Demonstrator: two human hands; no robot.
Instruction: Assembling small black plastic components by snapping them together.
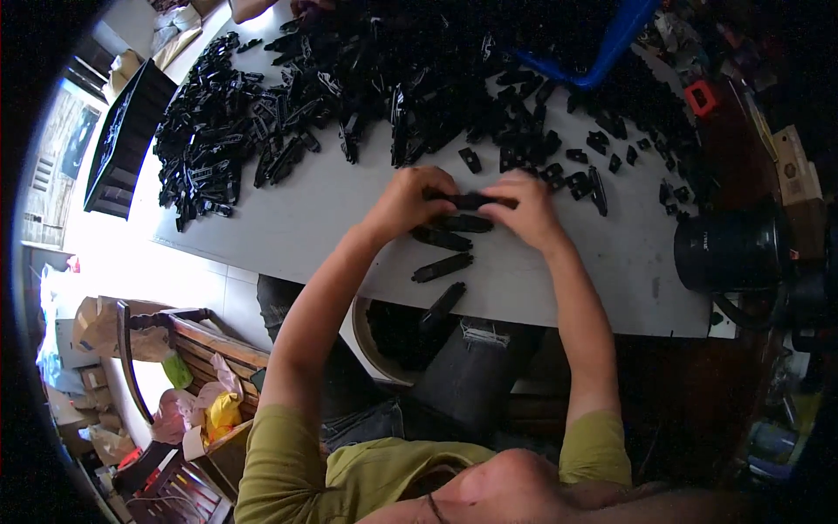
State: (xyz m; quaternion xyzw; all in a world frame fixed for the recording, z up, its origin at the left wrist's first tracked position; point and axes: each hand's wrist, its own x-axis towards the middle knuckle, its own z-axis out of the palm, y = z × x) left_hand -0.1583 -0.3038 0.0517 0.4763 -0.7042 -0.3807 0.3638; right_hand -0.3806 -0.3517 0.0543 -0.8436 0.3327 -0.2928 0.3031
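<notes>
Over the white table (288, 231), my left hand (410, 199) and my right hand (525, 208) grip the two ends of a long black plastic part (471, 202). Fingers of both hands are closed around it, hiding its ends. Just under it on the table lies a similar black part (470, 224), and another (442, 238) touches or nearly touches that one. Closer to me rests a third long part (443, 267). A further one (443, 306) lies tilted at the table's front edge. Small black pieces (552, 173) lie scattered beyond my right hand.
A heap of black plastic parts (209, 131) spreads over the far and left table. At the far right is the rim of a blue bin (602, 70). A black kettle-like container (724, 249) stands right. Below the table edge sits a round tub (362, 336) holding dark contents.
</notes>
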